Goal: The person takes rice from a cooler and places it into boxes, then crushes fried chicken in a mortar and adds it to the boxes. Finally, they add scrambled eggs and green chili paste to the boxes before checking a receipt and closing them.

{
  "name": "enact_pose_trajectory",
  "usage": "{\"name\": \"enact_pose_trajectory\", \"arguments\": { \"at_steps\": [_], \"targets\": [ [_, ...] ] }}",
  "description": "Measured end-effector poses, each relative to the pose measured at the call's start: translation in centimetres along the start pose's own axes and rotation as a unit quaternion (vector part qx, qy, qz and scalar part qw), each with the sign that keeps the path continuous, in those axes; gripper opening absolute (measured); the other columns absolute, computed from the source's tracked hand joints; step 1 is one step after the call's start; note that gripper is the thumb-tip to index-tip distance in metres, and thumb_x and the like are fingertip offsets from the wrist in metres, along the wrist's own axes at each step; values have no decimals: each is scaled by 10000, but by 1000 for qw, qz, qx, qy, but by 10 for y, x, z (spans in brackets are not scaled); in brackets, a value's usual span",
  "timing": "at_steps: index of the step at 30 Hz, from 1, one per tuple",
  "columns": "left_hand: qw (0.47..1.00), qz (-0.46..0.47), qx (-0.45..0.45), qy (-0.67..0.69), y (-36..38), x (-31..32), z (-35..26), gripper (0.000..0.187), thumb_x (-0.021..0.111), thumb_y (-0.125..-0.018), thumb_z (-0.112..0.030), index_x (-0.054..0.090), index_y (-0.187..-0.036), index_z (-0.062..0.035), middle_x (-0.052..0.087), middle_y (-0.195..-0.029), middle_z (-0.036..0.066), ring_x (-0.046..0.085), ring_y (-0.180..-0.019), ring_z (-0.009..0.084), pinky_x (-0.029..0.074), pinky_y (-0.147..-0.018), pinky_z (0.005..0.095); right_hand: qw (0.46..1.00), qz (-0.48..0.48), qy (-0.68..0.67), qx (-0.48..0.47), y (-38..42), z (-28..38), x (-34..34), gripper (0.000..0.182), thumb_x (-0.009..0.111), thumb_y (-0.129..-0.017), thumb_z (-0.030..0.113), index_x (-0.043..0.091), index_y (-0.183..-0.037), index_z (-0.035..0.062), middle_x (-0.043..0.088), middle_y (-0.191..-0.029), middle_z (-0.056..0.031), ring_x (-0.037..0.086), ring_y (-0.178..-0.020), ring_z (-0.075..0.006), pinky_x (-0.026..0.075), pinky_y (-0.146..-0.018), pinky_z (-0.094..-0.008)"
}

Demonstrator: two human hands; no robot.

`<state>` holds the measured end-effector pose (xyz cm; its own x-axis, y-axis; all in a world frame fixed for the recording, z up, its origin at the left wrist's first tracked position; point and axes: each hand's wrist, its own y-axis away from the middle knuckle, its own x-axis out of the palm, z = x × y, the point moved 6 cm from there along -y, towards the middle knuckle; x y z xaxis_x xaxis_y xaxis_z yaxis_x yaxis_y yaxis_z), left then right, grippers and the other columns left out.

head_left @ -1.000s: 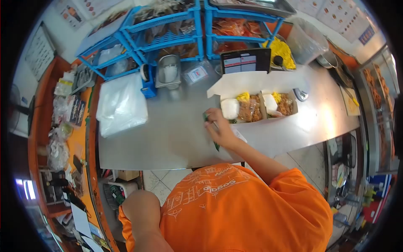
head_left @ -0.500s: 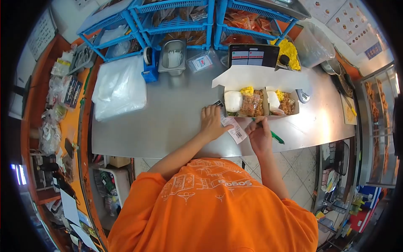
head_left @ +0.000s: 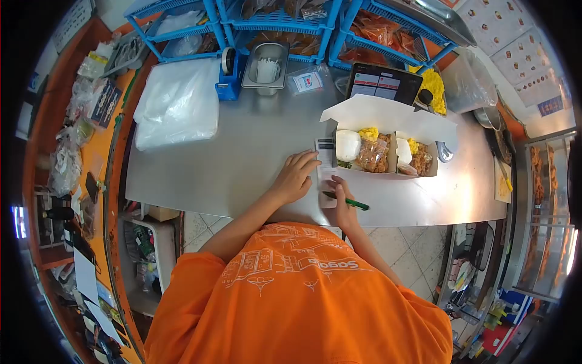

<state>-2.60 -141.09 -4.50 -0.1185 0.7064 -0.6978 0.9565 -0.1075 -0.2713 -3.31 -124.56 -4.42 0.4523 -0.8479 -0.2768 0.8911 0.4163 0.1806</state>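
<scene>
A printed paper slip point(head_left: 327, 159) lies upright on the steel counter point(head_left: 254, 158). My left hand point(head_left: 295, 176) rests flat at the slip's left edge, fingers spread a little. Over the slip's lower part, my right hand point(head_left: 344, 203) grips a green pen point(head_left: 357, 204), its tip pointing left onto the paper. Just right of the slip stand two open cardboard boxes point(head_left: 397, 173) side by side. The left one holds white rice point(head_left: 347, 145), yellow egg, meat pieces and a small clear packet; the right one has similar food.
Clear plastic bags point(head_left: 176, 109) lie at the counter's left. Behind are a blue tape dispenser point(head_left: 228, 82), a metal container point(head_left: 265, 70), a small packet point(head_left: 308, 82) and a tablet point(head_left: 383, 84). Blue racks point(head_left: 276, 24) line the back.
My right hand has moved left with the pen, from below the boxes onto the slip. The slip now lies straighter. The whole view has shifted and tilted slightly.
</scene>
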Motion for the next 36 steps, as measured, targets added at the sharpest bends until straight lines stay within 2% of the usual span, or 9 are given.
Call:
{"name": "enact_pose_trajectory", "arguments": {
  "at_steps": [5, 7, 8, 9, 11, 16, 20, 22, 36],
  "targets": [
    [995, 45, 28, -84, 19, -12, 12, 326, 637, -829, -221, 598, -1113, -66, 457, -1345, 132, 364, -1299, 334, 261, -1084, 481, 996, 66, -54, -8, -14, 0, 33, 443, 272, -1014, 341, 445, -1243, 3, 567, -1200, -195, 554, -1095, -261, 434, -947, -363],
    [995, 48, 22, -84, 22, -20, 12, 348, 665, -811, -258, 608, -1098, -68, 460, -1338, 134, 366, -1296, 333, 259, -1085, 482, 965, 89, -230, 86, -17, 5, 36, 350, 293, -1008, 292, 488, -1107, 18, 583, -1107, -163, 564, -998, -215, 464, -826, -314],
    [995, 51, 17, -83, 23, -23, 11, 374, 693, -794, -295, 619, -1083, -71, 462, -1330, 135, 368, -1293, 331, 256, -1086, 482, 965, 45, -231, 118, -17, 10, 32, 346, 302, -1013, 309, 509, -990, 34, 595, -950, -117, 575, -866, -158, 472, -725, -273],
    [995, 50, 14, -81, 23, -23, 11, 374, 693, -794, -295, 619, -1083, -71, 462, -1330, 135, 368, -1293, 331, 256, -1086, 482, 965, 47, -229, 120, -21, 9, 30, 346, 302, -1013, 309, 509, -990, 34, 595, -950, -117, 575, -866, -158, 472, -725, -273],
    [993, 20, 29, -115, 21, -28, 9, 544, 757, -708, -380, 592, -1121, -67, 476, -1292, 133, 379, -1278, 321, 245, -1092, 483, 993, -3, -90, 73, -33, 9, 16, 380, 313, -1015, 325, 532, -904, 35, 581, -796, -70, 559, -715, -128, 472, -653, -257],
    [993, 13, -50, -103, 19, -24, 12, 742, 799, -611, -441, 533, -1185, -53, 461, -1283, 126, 383, -1264, 309, 244, -1093, 480, 984, 2, -179, 25, -56, 4, 42, 78, 572, -888, 61, 586, -913, -12, 589, -723, -43, 533, -617, -82, 416, -513, -227],
    [993, 23, -55, -100, 21, -22, 18, 804, 809, -586, -458, 514, -1215, -54, 436, -1310, 120, 363, -1281, 305, 237, -1102, 473, 991, 38, -130, -1, -66, -8, 55, 96, 617, -825, 59, 578, -873, -14, 597, -711, -47, 539, -626, -83, 431, -533, -234],
    [993, 17, -56, -102, 23, -25, 17, 812, 810, -584, -465, 513, -1221, -57, 433, -1315, 121, 354, -1291, 303, 230, -1109, 471, 993, -22, -98, -60, -67, -3, 53, 115, 651, -779, 55, 558, -806, -8, 589, -678, -42, 532, -611, -83, 435, -538, -244],
    [993, 11, -63, -101, 24, -30, 18, 833, 810, -584, -497, 520, -1237, -70, 424, -1335, 133, 336, -1314, 317, 219, -1123, 474, 996, -3, 2, -84, -64, 5, 56, 165, 661, -783, 57, 515, -729, 1, 525, -578, -38, 460, -544, -75, 398, -509, -255]
  ]
}}
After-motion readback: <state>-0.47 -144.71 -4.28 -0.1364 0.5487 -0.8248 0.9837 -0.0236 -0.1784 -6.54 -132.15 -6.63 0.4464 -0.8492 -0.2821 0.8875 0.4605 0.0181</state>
